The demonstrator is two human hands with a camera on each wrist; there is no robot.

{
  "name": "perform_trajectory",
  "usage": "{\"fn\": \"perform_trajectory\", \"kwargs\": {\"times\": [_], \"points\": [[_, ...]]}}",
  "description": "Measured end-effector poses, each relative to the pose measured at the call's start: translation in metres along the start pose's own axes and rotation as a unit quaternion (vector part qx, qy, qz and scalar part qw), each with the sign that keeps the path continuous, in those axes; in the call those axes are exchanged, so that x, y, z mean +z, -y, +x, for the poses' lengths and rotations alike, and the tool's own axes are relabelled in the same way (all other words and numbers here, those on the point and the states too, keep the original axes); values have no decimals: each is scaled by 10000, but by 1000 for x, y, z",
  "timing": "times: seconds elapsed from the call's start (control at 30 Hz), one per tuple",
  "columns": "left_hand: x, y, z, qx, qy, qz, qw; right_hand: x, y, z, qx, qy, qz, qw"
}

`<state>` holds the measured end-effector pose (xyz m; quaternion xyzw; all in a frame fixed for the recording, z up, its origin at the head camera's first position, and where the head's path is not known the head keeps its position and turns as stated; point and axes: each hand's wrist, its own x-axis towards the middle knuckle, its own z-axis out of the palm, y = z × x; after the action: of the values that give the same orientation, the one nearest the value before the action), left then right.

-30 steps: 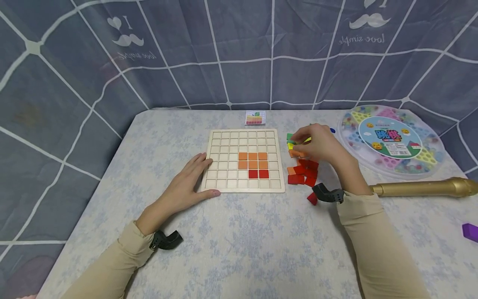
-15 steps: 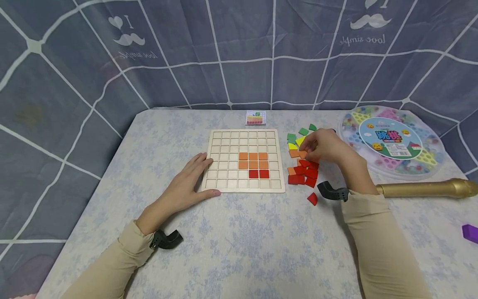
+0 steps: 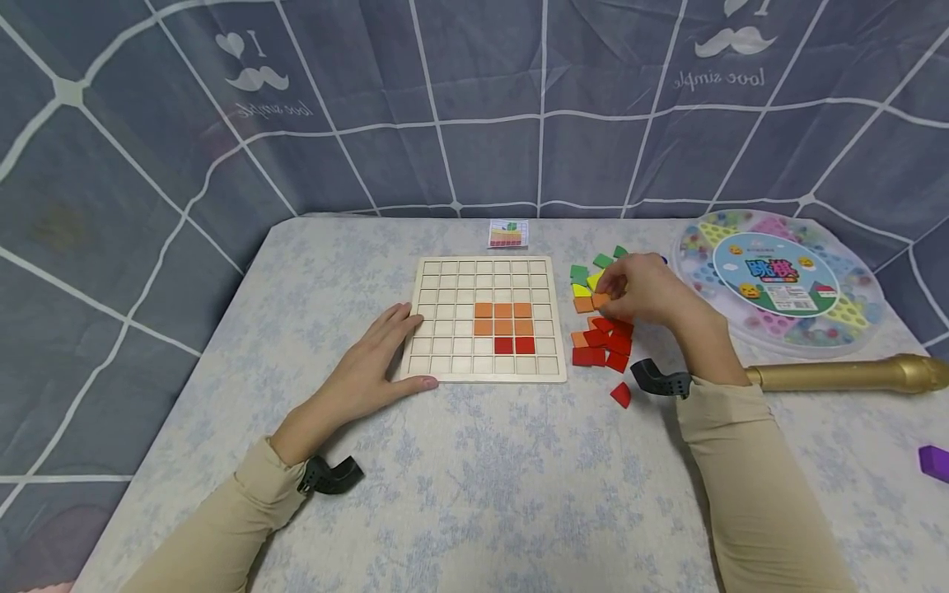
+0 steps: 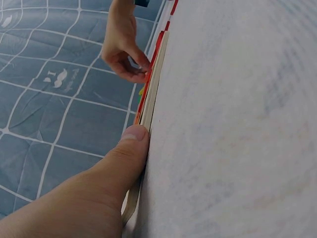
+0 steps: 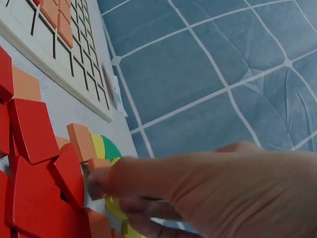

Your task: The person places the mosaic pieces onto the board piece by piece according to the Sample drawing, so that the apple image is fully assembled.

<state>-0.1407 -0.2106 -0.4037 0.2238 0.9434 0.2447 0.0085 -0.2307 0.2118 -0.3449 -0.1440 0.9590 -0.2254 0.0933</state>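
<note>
Looks like the picking-up step: right hand (image 3: 643, 290) pinches an orange tile (image 3: 601, 301) from the pile off the board's (image 3: 485, 318) right edge, left hand (image 3: 371, 366) flat, steadying its near-left corner, so next it needs carrying to an empty square.

**Bystanders around the round game box**

A round transparent game box (image 3: 778, 280) with a blue label is seen on the floral tabletop (image 3: 474, 486). Just in front of the box a gold cylindrical object (image 3: 838, 375) is laid lengthwise. A purple block (image 3: 934, 461) is found well apart from the box, toward the near right edge. A small picture card (image 3: 507, 234) is placed far left of the box. Behind it a grey checked curtain (image 3: 474, 99) is hung.
</note>
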Motion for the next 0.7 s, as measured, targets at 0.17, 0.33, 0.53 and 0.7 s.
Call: {"fn": "perform_trajectory", "kwargs": {"times": [0.17, 0.33, 0.53, 0.7], "points": [[0, 0, 0, 7, -8, 9, 10000, 1, 4, 0, -8, -206, 46, 9998], [0, 0, 0, -8, -3, 17, 10000, 6, 15, 1, -268, -278, 202, 9991], [0, -1, -1, -7, 2, 15, 10000, 21, 36, 5, -812, -351, 396, 9953], [0, -1, -1, 11, -11, 30, 10000, 35, 59, 6, -1145, -396, 535, 9912]]}}
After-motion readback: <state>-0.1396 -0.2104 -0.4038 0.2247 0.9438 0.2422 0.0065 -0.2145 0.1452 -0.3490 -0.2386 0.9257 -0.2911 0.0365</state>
